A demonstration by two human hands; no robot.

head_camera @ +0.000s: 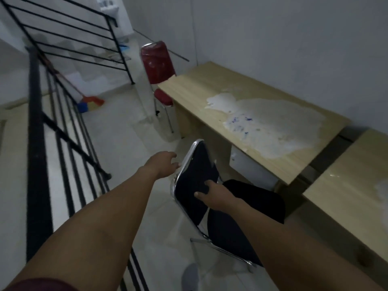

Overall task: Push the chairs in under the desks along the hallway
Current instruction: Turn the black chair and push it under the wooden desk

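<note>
A dark blue chair (195, 175) with a chrome frame stands in front of a light wooden desk (241, 106), its seat partly under the desk edge. My right hand (214, 195) grips the lower part of the chair's backrest. My left hand (163, 164) is at the backrest's left chrome edge, fingers curled and touching it. A red chair (156, 64) stands at the far end of the same desk, beside it. A second wooden desk (357, 185) adjoins on the right.
A black metal stair railing (37, 122) runs along the left of the narrow white-tiled hallway. A colourful broom (90, 102) leans by the railing further on. A grey-white wall backs the desks. The first desk's top has a large peeled patch.
</note>
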